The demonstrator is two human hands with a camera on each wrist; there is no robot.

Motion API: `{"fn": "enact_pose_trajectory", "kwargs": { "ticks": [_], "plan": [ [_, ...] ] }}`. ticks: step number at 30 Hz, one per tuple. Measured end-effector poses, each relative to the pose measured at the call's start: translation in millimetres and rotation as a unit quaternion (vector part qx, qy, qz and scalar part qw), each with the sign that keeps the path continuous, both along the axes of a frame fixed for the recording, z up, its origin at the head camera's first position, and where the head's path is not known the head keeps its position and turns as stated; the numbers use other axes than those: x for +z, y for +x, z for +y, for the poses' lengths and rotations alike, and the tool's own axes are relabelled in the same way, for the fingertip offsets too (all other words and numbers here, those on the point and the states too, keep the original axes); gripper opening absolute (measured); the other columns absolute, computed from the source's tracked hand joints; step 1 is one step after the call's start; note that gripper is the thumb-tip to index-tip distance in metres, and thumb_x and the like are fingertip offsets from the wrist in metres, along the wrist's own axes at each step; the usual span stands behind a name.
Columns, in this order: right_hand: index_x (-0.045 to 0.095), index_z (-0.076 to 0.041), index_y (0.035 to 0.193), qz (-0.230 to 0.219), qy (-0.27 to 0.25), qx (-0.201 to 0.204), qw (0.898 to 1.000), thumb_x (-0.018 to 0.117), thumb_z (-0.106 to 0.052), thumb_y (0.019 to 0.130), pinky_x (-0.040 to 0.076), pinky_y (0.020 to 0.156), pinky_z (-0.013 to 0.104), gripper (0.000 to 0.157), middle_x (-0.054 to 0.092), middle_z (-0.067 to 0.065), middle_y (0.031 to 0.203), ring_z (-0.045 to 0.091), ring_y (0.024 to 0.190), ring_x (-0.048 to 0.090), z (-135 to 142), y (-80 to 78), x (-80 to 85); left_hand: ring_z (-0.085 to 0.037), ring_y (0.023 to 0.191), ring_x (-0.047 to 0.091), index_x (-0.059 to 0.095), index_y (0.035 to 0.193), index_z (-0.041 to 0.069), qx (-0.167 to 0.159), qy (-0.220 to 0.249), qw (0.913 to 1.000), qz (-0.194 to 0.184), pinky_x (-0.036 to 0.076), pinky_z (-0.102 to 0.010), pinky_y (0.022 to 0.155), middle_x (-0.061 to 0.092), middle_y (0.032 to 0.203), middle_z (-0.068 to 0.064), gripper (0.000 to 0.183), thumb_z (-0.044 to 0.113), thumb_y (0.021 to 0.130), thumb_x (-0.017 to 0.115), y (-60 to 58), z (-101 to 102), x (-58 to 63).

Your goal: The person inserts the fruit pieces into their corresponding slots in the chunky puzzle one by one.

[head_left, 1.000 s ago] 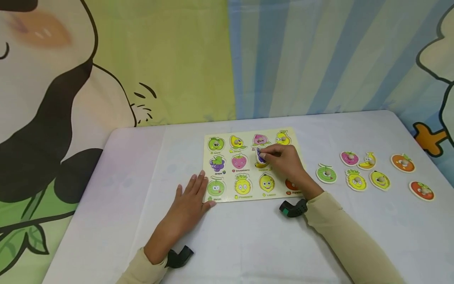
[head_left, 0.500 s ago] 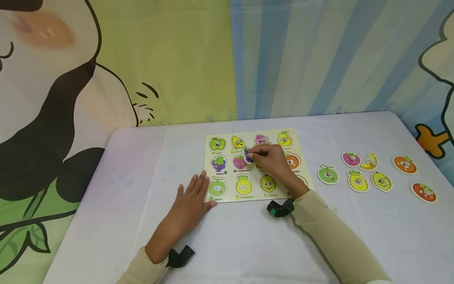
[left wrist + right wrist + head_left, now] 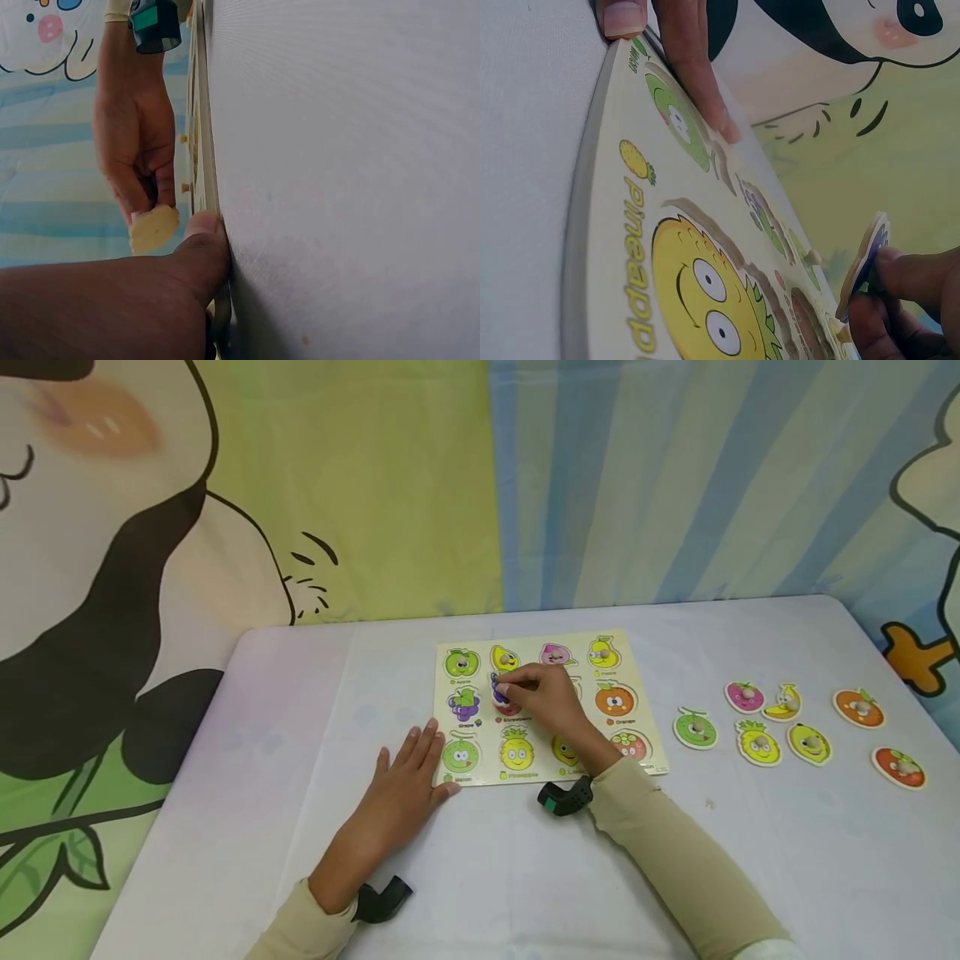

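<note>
A cream fruit puzzle board (image 3: 543, 758) lies on the white table, with printed recesses. My right hand (image 3: 551, 702) pinches a purple grape piece (image 3: 496, 691) and holds it raised over the board, in front of the strawberry recess in the head view. Its pale wooden back (image 3: 154, 229) faces the left wrist camera; in the right wrist view the piece (image 3: 866, 259) stands tilted, clear of the board. My left hand (image 3: 401, 789) rests at the board's left edge with fingers extended, thumb by the near corner. The grape recess (image 3: 464, 703) is just left of the held piece.
Knobbed apple (image 3: 462, 663), yellow fruit, peach and pear (image 3: 603, 653) pieces sit in the board's top row. Loose pieces lie to the right: melon (image 3: 695, 728), pineapple (image 3: 759, 743), lemon (image 3: 809, 743), banana (image 3: 782, 703), a pink-purple fruit, an orange one and a red one (image 3: 899, 767).
My right hand has moved left across the board with the grape piece, from the middle column to the strawberry recess. My left hand has stayed at the board's edge.
</note>
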State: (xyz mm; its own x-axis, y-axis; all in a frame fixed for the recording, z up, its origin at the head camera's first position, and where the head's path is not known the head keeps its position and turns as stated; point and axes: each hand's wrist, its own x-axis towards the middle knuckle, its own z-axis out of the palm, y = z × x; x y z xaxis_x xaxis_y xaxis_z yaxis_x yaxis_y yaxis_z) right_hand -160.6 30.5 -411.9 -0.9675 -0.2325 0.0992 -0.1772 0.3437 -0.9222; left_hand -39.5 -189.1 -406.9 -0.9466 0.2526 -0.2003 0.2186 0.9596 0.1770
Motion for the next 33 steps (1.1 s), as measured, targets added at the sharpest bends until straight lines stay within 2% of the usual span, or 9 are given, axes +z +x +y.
{"fn": "enact_pose_trajectory", "kwargs": {
  "ticks": [6, 10, 16, 21, 24, 33],
  "plan": [
    [0.077, -0.007, 0.101, -0.028, -0.017, 0.01, 0.999, 0.072, -0.013, 0.09, 0.051, 0.069, 0.023, 0.014, 0.071, 0.003, 0.1, 0.014, 0.084, 0.066, -10.6, 0.0, -3.4, -0.031, 0.147, 0.006, 0.022, 0.154, 0.004, 0.004, 0.001, 1.0, -0.003, 0.014, -0.065, 0.109, 0.01, 0.162, -0.01, 0.079, 0.044, 0.096, 0.058, -0.7, 0.5, 1.2],
    [0.078, -0.01, 0.101, -0.049, -0.032, 0.014, 0.998, 0.072, -0.015, 0.09, 0.051, 0.062, 0.023, 0.013, 0.072, 0.001, 0.096, 0.015, 0.077, 0.065, -17.8, 1.2, -3.9, -0.031, 0.147, 0.007, 0.022, 0.154, 0.003, 0.002, 0.001, 1.0, -0.003, 0.014, -0.065, 0.109, 0.01, 0.162, -0.011, 0.079, 0.044, 0.096, 0.057, -0.1, 0.2, 1.5],
    [0.078, -0.01, 0.099, -0.047, -0.026, 0.028, 0.998, 0.073, -0.014, 0.089, 0.052, 0.056, 0.025, 0.012, 0.072, 0.001, 0.09, 0.017, 0.071, 0.065, -28.2, 0.8, -5.8, -0.031, 0.147, 0.007, 0.022, 0.154, 0.003, -0.001, -0.003, 1.0, -0.003, 0.015, -0.064, 0.109, 0.009, 0.162, -0.011, 0.079, 0.045, 0.097, 0.056, -0.2, -0.1, 1.7],
    [0.078, -0.012, 0.098, -0.058, -0.01, 0.024, 0.998, 0.074, -0.017, 0.089, 0.052, 0.053, 0.029, 0.011, 0.072, 0.0, 0.089, 0.017, 0.069, 0.064, -32.6, 0.5, -7.5, -0.031, 0.147, 0.007, 0.022, 0.154, 0.003, -0.002, -0.008, 1.0, -0.001, 0.015, -0.065, 0.109, 0.01, 0.162, -0.011, 0.079, 0.046, 0.096, 0.056, -0.9, 0.6, 1.6],
    [0.078, -0.013, 0.098, -0.049, 0.003, 0.026, 0.998, 0.075, -0.017, 0.088, 0.052, 0.055, 0.029, 0.011, 0.071, -0.001, 0.091, 0.016, 0.07, 0.063, -34.7, 0.0, -8.3, -0.031, 0.147, 0.008, 0.023, 0.154, 0.003, -0.002, -0.009, 1.0, 0.001, 0.015, -0.065, 0.109, 0.01, 0.162, -0.011, 0.079, 0.046, 0.096, 0.056, -1.0, 0.5, 1.0],
    [0.078, -0.015, 0.097, -0.011, 0.063, 0.037, 0.997, 0.075, -0.018, 0.088, 0.05, 0.071, 0.028, 0.01, 0.07, -0.005, 0.095, 0.011, 0.083, 0.062, -40.1, 2.1, -5.3, -0.031, 0.147, 0.008, 0.022, 0.154, 0.003, -0.004, -0.009, 0.9999, -0.001, 0.015, -0.064, 0.109, 0.01, 0.162, -0.011, 0.079, 0.047, 0.097, 0.055, -1.5, -0.7, -0.1]
  ]
}}
